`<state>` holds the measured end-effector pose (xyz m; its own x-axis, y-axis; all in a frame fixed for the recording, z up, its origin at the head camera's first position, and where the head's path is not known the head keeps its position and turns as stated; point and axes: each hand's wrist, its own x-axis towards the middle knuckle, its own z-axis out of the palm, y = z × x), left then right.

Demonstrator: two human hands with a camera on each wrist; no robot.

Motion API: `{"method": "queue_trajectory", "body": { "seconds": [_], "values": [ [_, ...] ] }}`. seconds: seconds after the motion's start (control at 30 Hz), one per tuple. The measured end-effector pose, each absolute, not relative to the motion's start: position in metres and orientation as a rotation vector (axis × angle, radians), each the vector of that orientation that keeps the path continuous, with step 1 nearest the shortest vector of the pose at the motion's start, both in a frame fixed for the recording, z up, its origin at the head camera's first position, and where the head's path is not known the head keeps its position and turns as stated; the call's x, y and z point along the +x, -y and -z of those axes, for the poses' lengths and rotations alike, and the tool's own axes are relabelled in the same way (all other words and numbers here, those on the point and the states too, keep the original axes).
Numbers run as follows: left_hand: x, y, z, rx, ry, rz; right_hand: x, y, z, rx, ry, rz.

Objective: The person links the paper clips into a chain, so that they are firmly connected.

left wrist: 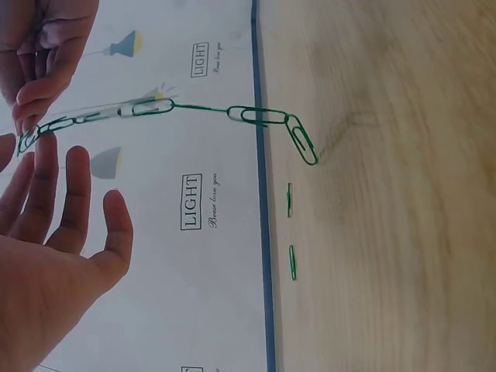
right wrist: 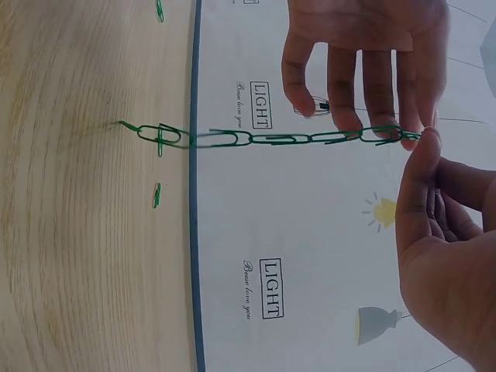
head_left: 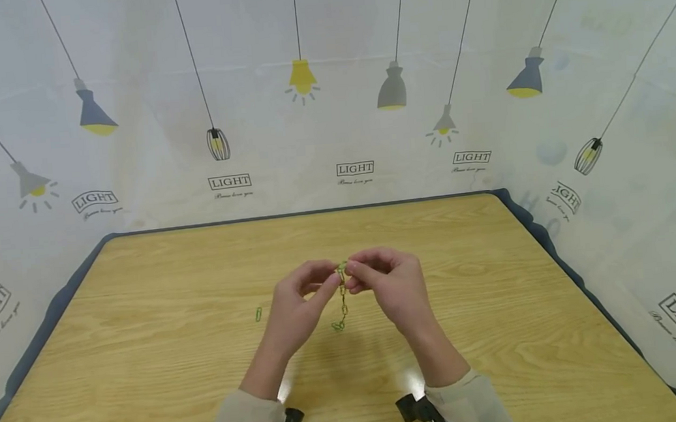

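A chain of linked green paper clips (head_left: 343, 292) hangs down from the fingertips of both hands over the wooden table. My left hand (head_left: 297, 305) pinches a clip at the chain's upper end between thumb and forefinger, its other fingers spread loosely in the left wrist view. Close against it, my right hand (head_left: 396, 288) pinches at the same end with thumb and fingertips. The fingers partly hide the topmost clips. In the left wrist view the lowest clip (left wrist: 302, 141) tilts to one side near the tabletop.
Loose green paper clips lie on the table (head_left: 148, 355), one of them a clip (head_left: 259, 314) left of my left hand. The right wrist view shows another loose clip (right wrist: 156, 195). A white wall sheet (head_left: 278, 195) printed with lamps surrounds the table's dark edge.
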<state>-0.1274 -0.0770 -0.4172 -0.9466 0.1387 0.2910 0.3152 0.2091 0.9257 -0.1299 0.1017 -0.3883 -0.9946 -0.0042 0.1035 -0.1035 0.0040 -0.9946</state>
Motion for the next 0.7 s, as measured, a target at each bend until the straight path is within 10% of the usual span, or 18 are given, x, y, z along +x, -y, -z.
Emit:
{"method": "queue_trajectory", "body": {
  "seconds": [0.7],
  "values": [
    [-0.1327, 0.0763, 0.4109, -0.422, 2.378, 1.85, -0.1295, -0.1041, 0.3869, 0.166, 2.205, -2.183]
  ]
}}
